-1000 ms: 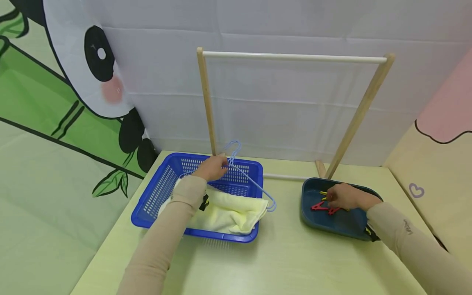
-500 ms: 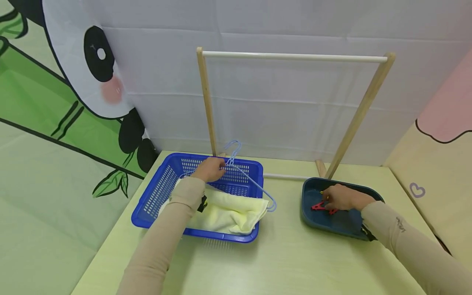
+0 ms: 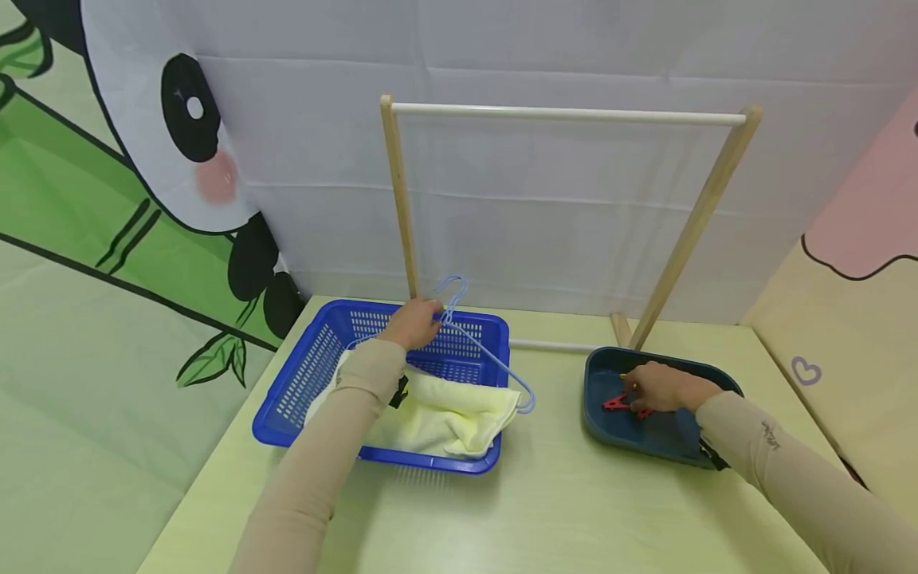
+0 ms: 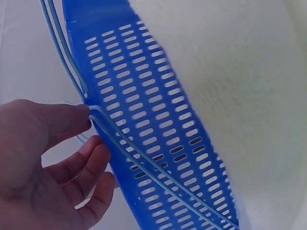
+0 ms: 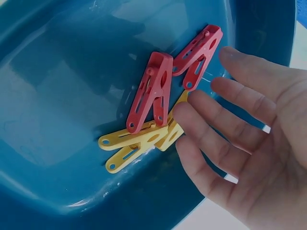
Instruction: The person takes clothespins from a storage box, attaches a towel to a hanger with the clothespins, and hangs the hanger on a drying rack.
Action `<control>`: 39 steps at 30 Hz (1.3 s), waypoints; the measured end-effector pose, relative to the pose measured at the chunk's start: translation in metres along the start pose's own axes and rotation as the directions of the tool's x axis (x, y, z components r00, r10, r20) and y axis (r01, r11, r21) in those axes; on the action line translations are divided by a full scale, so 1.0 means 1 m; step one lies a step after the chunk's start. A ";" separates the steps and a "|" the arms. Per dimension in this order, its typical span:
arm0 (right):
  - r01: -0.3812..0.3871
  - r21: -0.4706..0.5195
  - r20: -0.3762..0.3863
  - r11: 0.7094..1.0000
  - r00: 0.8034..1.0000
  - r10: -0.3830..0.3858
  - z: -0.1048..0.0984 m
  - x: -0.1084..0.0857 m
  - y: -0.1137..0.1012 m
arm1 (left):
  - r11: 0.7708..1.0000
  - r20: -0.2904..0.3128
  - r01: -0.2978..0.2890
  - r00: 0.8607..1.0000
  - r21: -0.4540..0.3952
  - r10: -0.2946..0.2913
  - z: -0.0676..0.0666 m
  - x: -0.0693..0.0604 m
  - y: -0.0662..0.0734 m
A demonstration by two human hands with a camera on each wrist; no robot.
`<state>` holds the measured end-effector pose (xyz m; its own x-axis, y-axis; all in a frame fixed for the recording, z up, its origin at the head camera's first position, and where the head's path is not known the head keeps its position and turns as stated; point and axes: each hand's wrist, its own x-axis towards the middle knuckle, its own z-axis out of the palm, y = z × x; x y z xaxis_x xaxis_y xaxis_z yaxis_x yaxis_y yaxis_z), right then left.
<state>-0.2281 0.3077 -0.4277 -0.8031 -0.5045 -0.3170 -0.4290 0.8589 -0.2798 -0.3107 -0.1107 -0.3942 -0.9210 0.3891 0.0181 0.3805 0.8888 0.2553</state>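
At the back rim of the blue basket (image 3: 380,453), the left hand (image 3: 413,323) pinches light-blue wire hangers (image 3: 495,359) near the base of their hooks. In the left wrist view, thumb and forefinger of the left hand (image 4: 62,158) meet at the wire (image 4: 139,165). A pale yellow cloth (image 3: 445,414) lies in the basket. The right hand (image 3: 667,387) is over the dark teal tray (image 3: 610,437). Seen from the right wrist, the right hand (image 5: 240,129) has its fingers spread beside red clips (image 5: 151,93) and yellow clips (image 5: 134,143), gripping none.
Behind the basket and tray stands a rack with wooden side posts (image 3: 699,215) and a white top bar (image 3: 566,114). Its white lower bar (image 3: 552,345) runs between basket and tray. A printed cloth wall (image 3: 538,263) rises behind the table (image 3: 545,510).
The right hand has shifted slightly left within the tray. The left hand stays at the hangers with only a small shift.
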 end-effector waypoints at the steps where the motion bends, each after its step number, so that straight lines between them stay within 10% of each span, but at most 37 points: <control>1: 0.007 -0.003 0.000 1.000 1.000 -0.007 0.000 0.000 0.000 | 1.000 0.001 0.005 1.000 -0.002 -0.005 0.000 0.000 0.001; 18: 0.012 -0.016 0.019 1.000 1.000 -0.012 0.009 0.011 -0.008 | 0.982 -0.056 0.179 0.983 0.062 -0.175 0.010 0.010 0.006; 39: -0.059 -0.076 0.054 0.995 0.997 0.063 0.015 0.014 -0.014 | 0.990 0.017 0.114 0.993 -0.088 -0.113 -0.006 -0.008 -0.005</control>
<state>-0.2273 0.2873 -0.4419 -0.8052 -0.4537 -0.3820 -0.4114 0.8912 -0.1911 -0.3059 -0.1199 -0.3899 -0.9565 0.2904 -0.0275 0.2642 0.9025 0.3402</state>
